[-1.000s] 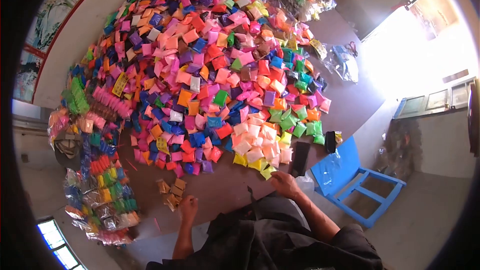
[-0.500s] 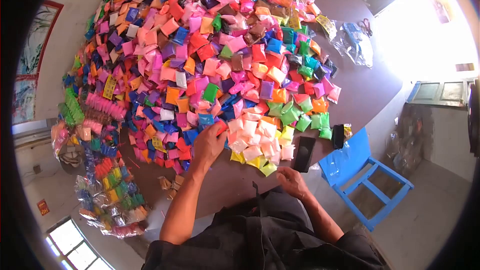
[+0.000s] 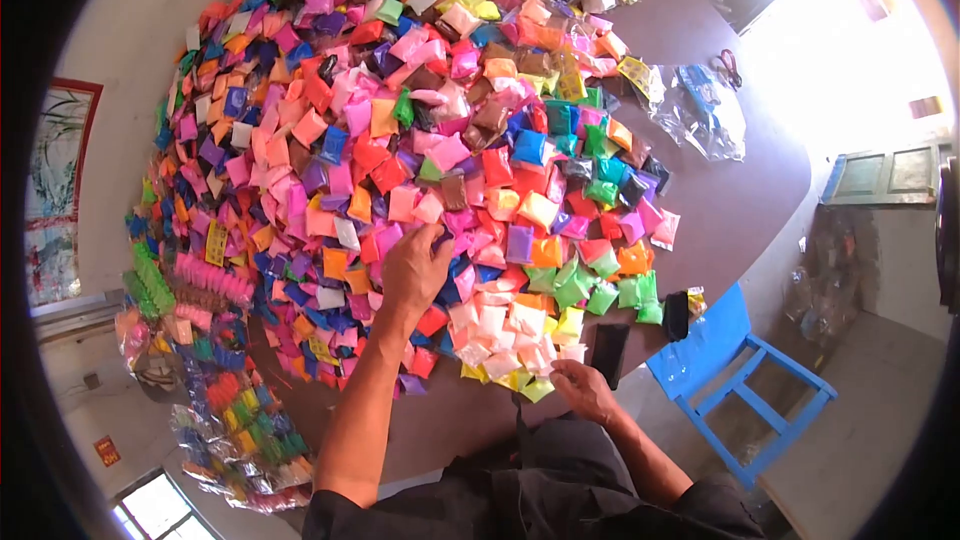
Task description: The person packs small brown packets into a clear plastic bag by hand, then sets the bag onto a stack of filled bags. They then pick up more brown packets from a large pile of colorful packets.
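A big heap of small coloured packets [image 3: 370,120] covers much of the dark table [image 3: 740,190]. My left hand [image 3: 415,265] is over the middle of the heap, its fingers pinched together by a dark purple packet; what they grip is too small to tell. Near the table's front edge, my right hand [image 3: 585,388] has its fingertips closed beside the pale pink packets [image 3: 505,330]. Anything between those fingertips is hidden. Yellow packets [image 3: 538,387] lie just left of my right hand, and a black phone [image 3: 609,350] lies just beyond it.
Bundled packets in clear wrap [image 3: 245,420] lie at the lower left. Clear plastic bags [image 3: 700,115] and scissors [image 3: 730,65] are at the upper right. A dark object [image 3: 676,316] rests at the right edge, near a blue chair [image 3: 745,380].
My left hand has moved farther over the heap, and the red packet at its fingertips is no longer there. My right hand is nearer the pale pink packets. The view has shifted.
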`<state>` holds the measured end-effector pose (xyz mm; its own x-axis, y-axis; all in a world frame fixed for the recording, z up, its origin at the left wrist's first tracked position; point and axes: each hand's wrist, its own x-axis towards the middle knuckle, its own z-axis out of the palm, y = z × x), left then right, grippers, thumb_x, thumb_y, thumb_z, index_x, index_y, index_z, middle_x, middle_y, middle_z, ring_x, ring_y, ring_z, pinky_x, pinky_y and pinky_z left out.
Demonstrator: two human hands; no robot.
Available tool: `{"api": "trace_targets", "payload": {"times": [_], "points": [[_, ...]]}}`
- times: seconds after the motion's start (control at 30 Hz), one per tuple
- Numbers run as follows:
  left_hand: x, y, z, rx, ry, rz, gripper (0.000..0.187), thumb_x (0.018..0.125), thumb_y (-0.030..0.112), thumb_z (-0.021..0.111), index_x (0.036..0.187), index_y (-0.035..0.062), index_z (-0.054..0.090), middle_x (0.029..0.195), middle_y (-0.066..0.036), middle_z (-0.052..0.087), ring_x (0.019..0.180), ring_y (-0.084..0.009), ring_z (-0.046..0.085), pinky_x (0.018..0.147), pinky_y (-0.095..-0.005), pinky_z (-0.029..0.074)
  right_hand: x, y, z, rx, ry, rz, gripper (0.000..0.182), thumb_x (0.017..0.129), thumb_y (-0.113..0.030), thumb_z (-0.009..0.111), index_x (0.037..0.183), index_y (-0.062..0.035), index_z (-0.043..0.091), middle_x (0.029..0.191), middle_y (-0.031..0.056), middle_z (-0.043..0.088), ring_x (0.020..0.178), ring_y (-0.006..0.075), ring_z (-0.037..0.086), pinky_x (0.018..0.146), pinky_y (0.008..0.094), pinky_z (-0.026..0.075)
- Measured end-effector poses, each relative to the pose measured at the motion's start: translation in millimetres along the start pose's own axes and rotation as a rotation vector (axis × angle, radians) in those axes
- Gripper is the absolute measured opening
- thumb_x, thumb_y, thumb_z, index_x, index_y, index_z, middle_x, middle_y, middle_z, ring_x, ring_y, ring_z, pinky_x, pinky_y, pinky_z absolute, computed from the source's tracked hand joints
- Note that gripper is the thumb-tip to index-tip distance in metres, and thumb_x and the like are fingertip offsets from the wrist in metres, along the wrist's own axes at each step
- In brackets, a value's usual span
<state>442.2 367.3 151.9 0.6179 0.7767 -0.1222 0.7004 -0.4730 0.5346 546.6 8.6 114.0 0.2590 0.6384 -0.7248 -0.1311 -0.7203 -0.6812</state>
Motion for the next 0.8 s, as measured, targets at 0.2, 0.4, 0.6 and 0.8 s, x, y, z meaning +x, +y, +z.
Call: {"api": "trace_targets", "payload": {"times": [0.2, 0.4, 0.6, 0.8], "points": [[85, 25, -4, 0.189, 0.093, 0.219, 0.030, 0.091, 0.017, 0.074, 0.119, 0.0063, 0.070, 0.113, -0.016, 0.074, 0.107, -0.0376, 0.069, 0.091, -0.0450, 0.057, 11, -11, -8, 0.045, 0.025, 0.021, 0.045, 0.101, -0.028, 0.067, 0.132, 0.0041, 0.066, 0.109, 0.0166, 0.076, 0.101, 0.0226, 0.074, 0.092, 0.0357, 0.057], [130, 33, 19, 0.216, 0.110, 0.318, 0.043, 0.088, 0.014, 0.078, 0.128, 0.0061, 0.067, 0.126, -0.015, 0.068, 0.113, -0.0367, 0.068, 0.096, -0.0444, 0.056, 22, -15, -10, 0.102, 0.005, 0.057, 0.042, 0.102, -0.026, 0.068, 0.133, 0.0037, 0.065, 0.113, 0.0147, 0.076, 0.104, 0.0206, 0.073, 0.092, 0.0340, 0.057], [167, 40, 28, 0.290, 0.039, 0.476, 0.047, 0.093, 0.003, 0.062, 0.139, 0.0090, 0.063, 0.124, -0.014, 0.067, 0.113, -0.0393, 0.065, 0.092, -0.0478, 0.056, 35, -24, 2, 0.211, -0.006, 0.052, 0.035, 0.105, -0.023, 0.065, 0.129, 0.0024, 0.067, 0.113, 0.0117, 0.074, 0.105, 0.0178, 0.069, 0.094, 0.0340, 0.055], [196, 30, 33, 0.158, -0.105, 0.504, 0.051, 0.094, 0.001, 0.050, 0.143, 0.0115, 0.062, 0.117, -0.018, 0.070, 0.106, -0.0425, 0.069, 0.090, -0.0501, 0.058, 39, -14, 8, 0.278, 0.005, 0.121, 0.035, 0.105, -0.022, 0.065, 0.130, 0.0028, 0.067, 0.119, 0.0108, 0.073, 0.111, 0.0174, 0.067, 0.098, 0.0343, 0.054]]}}
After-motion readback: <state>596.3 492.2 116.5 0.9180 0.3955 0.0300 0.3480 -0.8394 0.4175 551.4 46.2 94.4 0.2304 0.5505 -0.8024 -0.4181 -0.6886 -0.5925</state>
